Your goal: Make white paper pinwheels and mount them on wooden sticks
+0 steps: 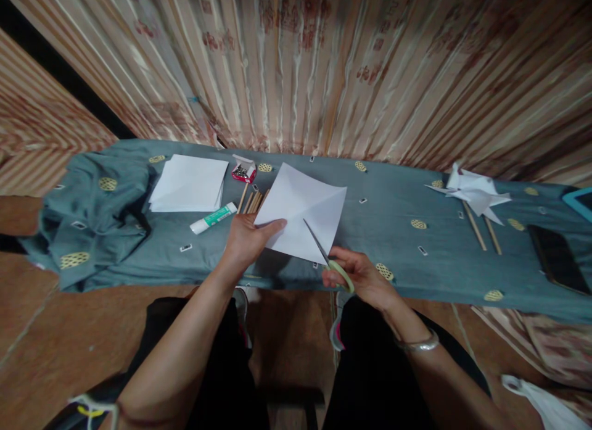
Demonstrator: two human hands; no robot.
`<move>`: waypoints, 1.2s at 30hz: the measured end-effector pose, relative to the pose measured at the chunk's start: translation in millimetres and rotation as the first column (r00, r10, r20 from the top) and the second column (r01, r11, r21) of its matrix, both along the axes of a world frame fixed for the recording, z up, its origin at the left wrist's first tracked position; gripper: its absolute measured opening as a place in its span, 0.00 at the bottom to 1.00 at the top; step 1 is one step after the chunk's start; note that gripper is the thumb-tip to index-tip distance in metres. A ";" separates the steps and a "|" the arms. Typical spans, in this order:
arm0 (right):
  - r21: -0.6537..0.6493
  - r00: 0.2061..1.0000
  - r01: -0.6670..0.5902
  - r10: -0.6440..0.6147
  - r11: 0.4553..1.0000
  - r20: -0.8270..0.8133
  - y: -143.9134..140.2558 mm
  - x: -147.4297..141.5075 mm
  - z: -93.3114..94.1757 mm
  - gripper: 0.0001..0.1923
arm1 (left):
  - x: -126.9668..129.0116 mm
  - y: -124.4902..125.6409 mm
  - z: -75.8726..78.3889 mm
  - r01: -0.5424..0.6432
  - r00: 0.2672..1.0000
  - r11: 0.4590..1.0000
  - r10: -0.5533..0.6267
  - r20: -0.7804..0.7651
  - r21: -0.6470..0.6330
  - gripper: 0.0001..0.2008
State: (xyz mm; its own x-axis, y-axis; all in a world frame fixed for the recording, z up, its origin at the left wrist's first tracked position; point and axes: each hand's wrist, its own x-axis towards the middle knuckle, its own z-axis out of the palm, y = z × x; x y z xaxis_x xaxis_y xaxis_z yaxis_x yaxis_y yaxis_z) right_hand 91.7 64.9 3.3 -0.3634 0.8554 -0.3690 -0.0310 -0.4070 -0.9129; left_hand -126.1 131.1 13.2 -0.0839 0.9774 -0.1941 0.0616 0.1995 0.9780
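Observation:
My left hand [250, 237] grips the left corner of a creased white paper square [300, 202], thumb on top and fingers hidden beneath. In my right hand [356, 271] is a pair of scissors [341, 274] with pale green handles. The blades lie along the fold running from the paper's lower right corner, their tip near the middle of the sheet. Partly behind the paper and my left hand are several wooden sticks [252, 202]. A glue stick [213, 218] with a green label lies left of that hand.
A stack of white paper [189, 183] lies at the left, beside a small red-and-white box of metal pins [243, 169]. At the right are paper pinwheels [476, 192] on sticks and a dark phone [558, 258]. A patterned green cloth [393, 232] covers the narrow table; curtains hang behind.

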 end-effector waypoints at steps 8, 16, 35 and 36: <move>0.011 1.000 -0.001 0.001 1.000 0.001 0.0 -0.8 0.2 0.31 | 1.5 -1.3 4.7 -0.015 0.999 1.000 0.015 0.038 -0.014 0.16; 0.038 0.999 -0.037 0.037 0.999 -0.010 -0.2 0.2 -2.1 0.28 | 1.9 -2.4 5.1 -0.002 0.996 1.000 0.002 0.091 0.001 0.16; 0.366 0.911 0.230 -0.331 0.902 0.245 10.3 69.4 4.2 0.27 | -24.5 7.4 -2.6 0.020 0.987 0.996 -0.006 -0.161 0.085 0.16; 0.447 0.874 0.275 -0.415 0.851 0.253 12.0 66.7 3.7 0.27 | -22.7 6.4 -5.8 0.105 0.961 0.991 -0.079 -0.267 0.082 0.14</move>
